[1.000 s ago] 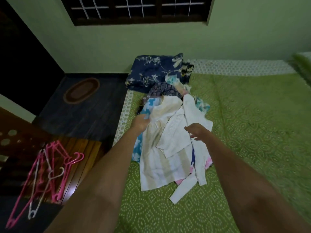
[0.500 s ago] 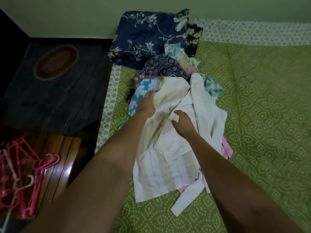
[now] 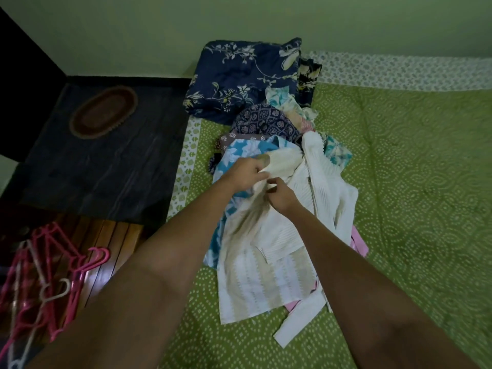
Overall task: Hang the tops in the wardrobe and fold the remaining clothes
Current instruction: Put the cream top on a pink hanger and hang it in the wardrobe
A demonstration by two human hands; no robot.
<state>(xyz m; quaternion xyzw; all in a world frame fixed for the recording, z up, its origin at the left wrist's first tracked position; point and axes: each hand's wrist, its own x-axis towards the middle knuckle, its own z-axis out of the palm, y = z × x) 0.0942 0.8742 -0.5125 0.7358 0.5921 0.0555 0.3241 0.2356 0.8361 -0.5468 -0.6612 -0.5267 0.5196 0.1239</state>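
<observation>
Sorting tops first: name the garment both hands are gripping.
The cream striped top, gripped near its collar by the left hand and right hand; the others lie untouched.

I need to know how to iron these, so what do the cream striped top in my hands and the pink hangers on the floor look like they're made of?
Cream striped top: likely thin woven cotton, matte; it creases softly and shows woven bands. Pink hangers: apparently moulded plastic, smooth and slightly glossy, with thin rigid bars.
</observation>
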